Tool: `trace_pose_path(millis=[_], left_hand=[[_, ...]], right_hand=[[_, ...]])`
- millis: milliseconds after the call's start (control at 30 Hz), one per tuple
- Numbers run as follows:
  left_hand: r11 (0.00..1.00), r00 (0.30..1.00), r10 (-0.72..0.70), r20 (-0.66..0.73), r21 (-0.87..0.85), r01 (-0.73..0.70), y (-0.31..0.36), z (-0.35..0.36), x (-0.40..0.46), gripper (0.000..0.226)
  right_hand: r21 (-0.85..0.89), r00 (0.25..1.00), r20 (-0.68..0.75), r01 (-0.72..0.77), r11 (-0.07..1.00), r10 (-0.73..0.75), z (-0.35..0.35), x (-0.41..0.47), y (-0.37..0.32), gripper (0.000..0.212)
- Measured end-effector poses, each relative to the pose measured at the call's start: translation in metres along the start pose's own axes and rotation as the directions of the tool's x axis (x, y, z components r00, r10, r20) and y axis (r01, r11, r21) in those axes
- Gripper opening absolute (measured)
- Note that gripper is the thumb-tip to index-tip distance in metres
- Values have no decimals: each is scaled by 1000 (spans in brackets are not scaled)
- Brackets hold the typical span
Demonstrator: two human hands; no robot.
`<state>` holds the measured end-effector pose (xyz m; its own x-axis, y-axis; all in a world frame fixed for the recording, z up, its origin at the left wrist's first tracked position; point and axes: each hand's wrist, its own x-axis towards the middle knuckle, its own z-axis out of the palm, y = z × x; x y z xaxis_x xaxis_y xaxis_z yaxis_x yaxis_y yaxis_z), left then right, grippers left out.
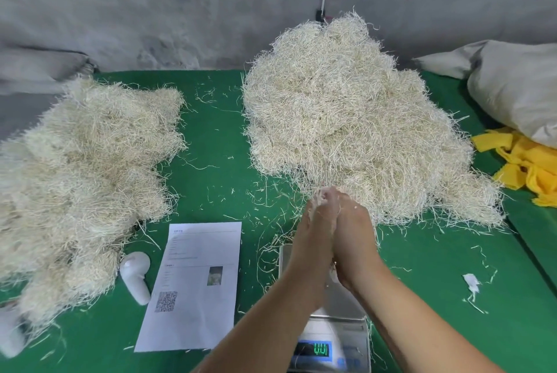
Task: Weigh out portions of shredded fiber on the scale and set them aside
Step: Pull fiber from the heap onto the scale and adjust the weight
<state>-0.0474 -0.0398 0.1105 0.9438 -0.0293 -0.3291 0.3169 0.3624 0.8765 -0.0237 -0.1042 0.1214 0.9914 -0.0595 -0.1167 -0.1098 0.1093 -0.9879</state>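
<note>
Fiber for the next portion is being drawn from the near edge of the large supply pile (pixel 355 119), which lies on the green counter (pixel 217 137) directly behind the scale (pixel 331 327). Left hand (pixel 315 240) and right hand (pixel 352 240) are pressed side by side above the scale pan (pixel 284 255), fingertips curled into the pile edge; they appear to pinch a small tuft, though motion blur prevents confirmation. Keeping both hands over the pan probably lets gathered strands drop straight onto it. The lit display (pixel 315 349) faces the person. Left of the scale lies a printed sheet (pixel 196 282), beside it a white bottle (pixel 135 276), and beyond that the weighed fiber (pixel 84 167), kept well apart from the supply.
</note>
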Motion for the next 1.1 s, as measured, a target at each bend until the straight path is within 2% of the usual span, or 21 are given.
trace_pose_path(millis=[67, 100, 167, 200, 233, 300, 333, 400, 467, 500, 567, 600, 667, 700, 733, 800, 833, 900, 967, 1000, 1100], left_hand=[[990, 991, -131, -15, -56, 130, 11, -1, -1, 48], [984, 985, -172, -13, -56, 171, 16, -2, -1, 45], [984, 984, -164, -63, -83, 159, 26, -8, 2, 48], [985, 985, -125, -121, -131, 109, 31, -15, 5, 49], [982, 977, -90, -196, -181, 54, 37, -24, 8, 50], [971, 940, -79, -332, -237, -2, 48, -45, 16, 53], [971, 913, -98, -396, -239, 1, 52, -56, 20, 53], [965, 881, -142, -452, -261, 22, 53, -69, 25, 45], [944, 935, -117, -335, -329, 0, 47, -61, 20, 40], [942, 970, -83, -230, -334, 1, 43, -50, 15, 40], [980, 998, -59, -21, -190, 54, 28, -25, 6, 46], [994, 998, -60, 20, -89, 62, 21, -15, 3, 54], [996, 998, -57, -35, 60, 59, 13, -9, 4, 61], [989, 992, -31, -125, 143, 49, 14, -13, 7, 55], [977, 977, 7, -215, 211, 39, 17, -23, 8, 44], [993, 966, -6, -260, 114, 36, 20, -41, 11, 33], [997, 970, -74, -231, 3, 77, 20, -46, 10, 33], [969, 973, -220, -66, -128, 211, 18, -40, 4, 50], [951, 953, -293, 80, -83, 299, 17, -20, -3, 79], [953, 951, -295, 88, -45, 300, 17, -10, -4, 84], [953, 953, -303, 17, -19, 303, 16, 0, -4, 72]], right_hand=[[-129, 987, 57, 153, 980, -147, -1, 0, -3, 21], [-252, 981, 97, 186, 950, -166, -4, 4, -1, 18], [-587, 975, 162, 221, 779, -155, -12, 11, 2, 27], [-639, 965, 217, 253, 727, -144, -17, 13, 1, 29], [-610, 950, 285, 281, 741, -126, -21, 14, -5, 25], [-434, 905, 406, 314, 845, -128, -32, 9, -14, 22], [-315, 901, 401, 302, 900, -162, -37, 6, -17, 23], [-23, 952, 246, 192, 981, -181, -40, 0, -18, 30], [100, 987, 141, 62, 993, -76, -30, -5, -12, 39], [103, 988, 157, -16, 995, 0, -19, -9, -10, 45], [86, 970, 205, -148, 985, 128, 4, -16, 1, 49], [92, 969, 187, -183, 979, 163, 10, -18, 7, 50], [178, 982, 68, -184, 967, 174, 9, -16, 6, 31], [200, 986, 4, -162, 966, 165, 1, -13, 3, 20], [211, 982, -73, -158, 965, 177, -8, -8, 1, 21], [295, 941, -182, -225, 929, 285, -25, 3, -2, 15], [348, 921, -170, -277, 896, 351, -29, 5, -2, 15], [302, 920, -90, -340, 891, 382, -22, 4, 1, 35], [161, 964, -19, -257, 953, 264, -10, -2, 7, 42], [101, 984, 2, -177, 979, 178, -5, -4, 11, 39], [-209, 999, 2, 50, 977, -51, -8, 6, 24, 31]])
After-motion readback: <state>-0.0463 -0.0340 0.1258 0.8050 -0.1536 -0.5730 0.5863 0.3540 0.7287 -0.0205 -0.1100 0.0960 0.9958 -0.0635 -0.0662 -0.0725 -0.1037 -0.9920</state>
